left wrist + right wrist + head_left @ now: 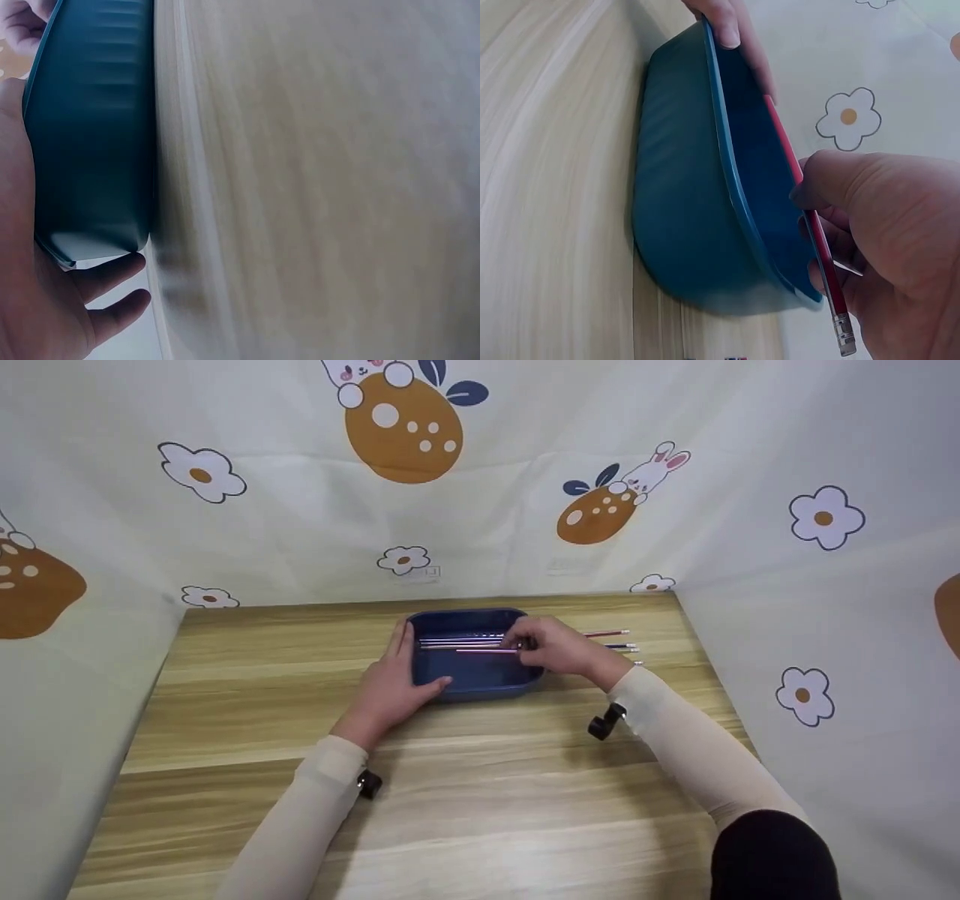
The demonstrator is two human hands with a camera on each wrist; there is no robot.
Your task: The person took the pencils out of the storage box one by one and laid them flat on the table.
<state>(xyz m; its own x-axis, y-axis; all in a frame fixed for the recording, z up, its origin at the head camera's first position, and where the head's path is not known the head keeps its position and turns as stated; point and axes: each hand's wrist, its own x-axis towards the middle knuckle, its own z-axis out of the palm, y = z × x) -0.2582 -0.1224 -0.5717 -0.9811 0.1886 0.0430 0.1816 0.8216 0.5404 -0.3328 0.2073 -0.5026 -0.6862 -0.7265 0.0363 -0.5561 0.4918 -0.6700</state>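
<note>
A dark blue box (480,690) without a lid stands on the table. Several pencils (450,642) lie lengthwise inside it, along the far side. My left hand (390,684) holds the box's left end, its thumb over the near rim and its fingers against the outer left side. In the left wrist view two fingers (112,277) stretch out past the end wall. Above the box's right part, my right hand (551,645) pinches a red pencil (825,259) between thumb and fingers. Its eraser end points away from the box, and its other end reaches over the inside.
To the right of the box lie a red pencil (609,633) and a dark blue pencil (621,646), partly hidden by my right hand. Another eraser end (639,663) shows near my wrist. Printed cloth (480,510) walls in the wood-grain table (480,810) at the back and sides.
</note>
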